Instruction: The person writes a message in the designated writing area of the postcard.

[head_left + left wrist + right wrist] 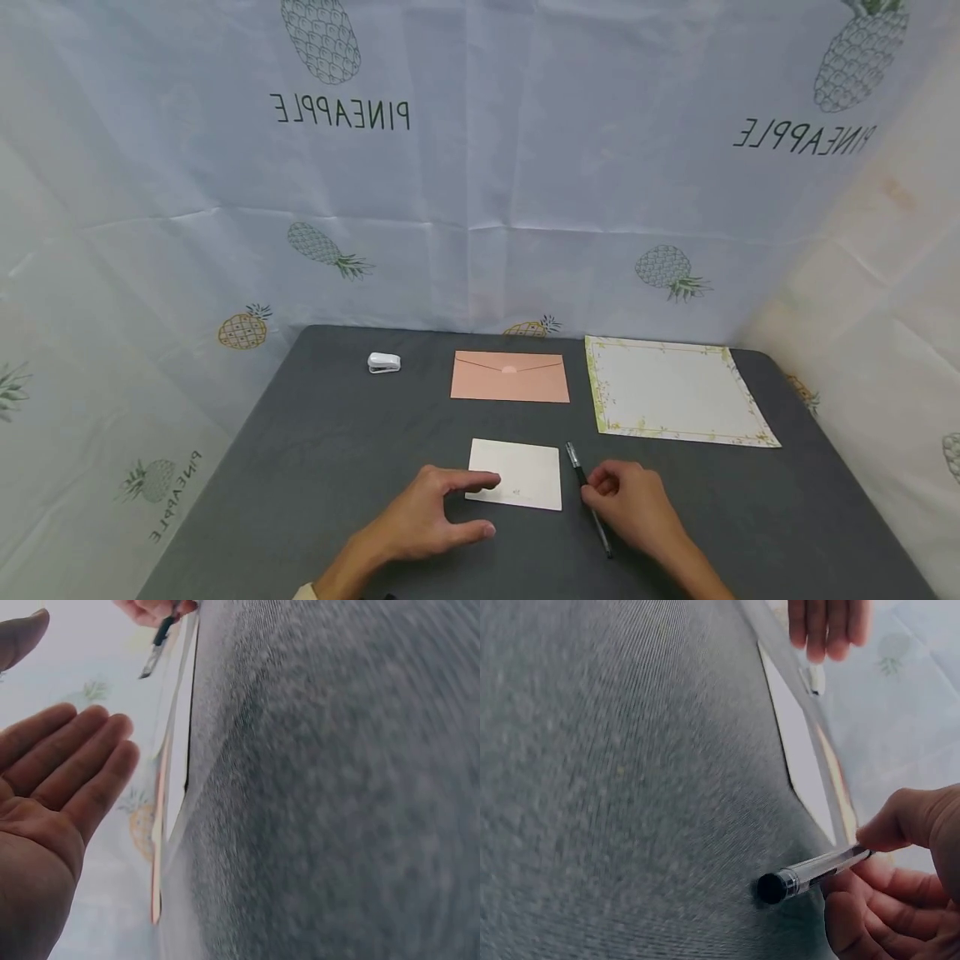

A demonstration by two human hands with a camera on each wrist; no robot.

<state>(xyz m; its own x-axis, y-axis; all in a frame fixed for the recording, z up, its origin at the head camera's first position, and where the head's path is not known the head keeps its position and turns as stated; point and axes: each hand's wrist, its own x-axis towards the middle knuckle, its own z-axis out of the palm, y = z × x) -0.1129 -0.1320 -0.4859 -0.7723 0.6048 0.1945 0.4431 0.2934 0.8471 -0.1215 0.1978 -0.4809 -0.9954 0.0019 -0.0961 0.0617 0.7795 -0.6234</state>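
Cream-white, a small card lies flat on the dark grey bench, with a mark near its closer edge too faint to read. Just right of the card, the right hand pinches a slim pen between thumb and fingers, which cover part of its barrel; I can't tell whether the pen's near end touches the bench.

At the card's left side, the left hand holds its thumb and straight fingers wide apart. From above, the forefinger overlaps the card and mostly hides the other fingers; whether it touches the paper I can't make out. A pale sleeve and a dark scrap, nearer than the card, are cut off at the bottom.

Beyond the card lies a pink envelope; farther left of it sits a white stapler, and off to the right a bordered sheet. Behind everything hangs a curtain, its topmost pineapples cropped.
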